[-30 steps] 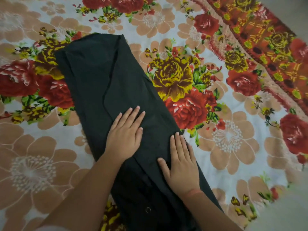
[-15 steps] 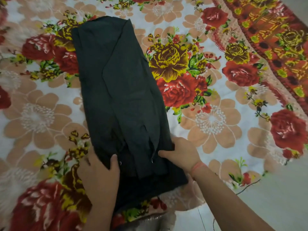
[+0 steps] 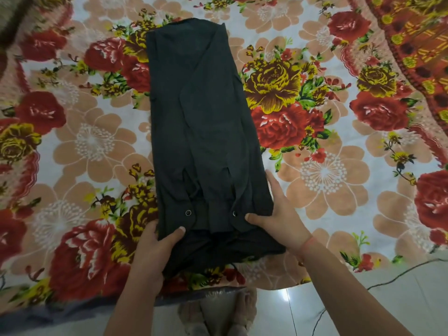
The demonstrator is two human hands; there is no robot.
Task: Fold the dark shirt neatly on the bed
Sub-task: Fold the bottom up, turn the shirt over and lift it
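On the floral bed cover (image 3: 92,146), 2 hands are gripping the near end of the dark shirt (image 3: 201,122).

From the head view, the shirt is lying as a long narrow strip; the left hand (image 3: 155,248) is pinching its near-left corner, thumb on top, and the right hand (image 3: 278,214) is clasping the near-right edge, thumb over cloth, fingers stretching along the side. 2 snaps (image 3: 188,212) are showing between them.
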